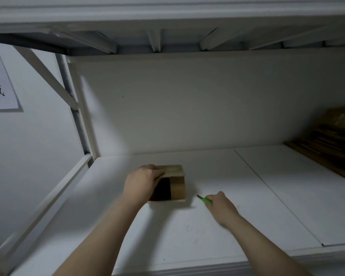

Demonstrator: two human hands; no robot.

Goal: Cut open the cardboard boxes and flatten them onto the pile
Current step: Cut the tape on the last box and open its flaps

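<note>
A small brown cardboard box (176,184) stands on the white shelf board (187,232), its open side dark and facing me. My left hand (141,182) grips the box's upper left edge, fingers curled over the top. To the right of the box, my right hand (222,209) holds a green utility knife (204,199) with its dark tip pointing toward the box, a short gap away. A pile of flattened cardboard (331,142) lies at the far right of the shelf.
White shelving frame (82,124) rises at the left, and an upper shelf (167,42) hangs overhead. A white back panel (187,108) closes the rear. A paper sign (0,84) is stuck to the left wall. A seam splits the shelf board right of centre.
</note>
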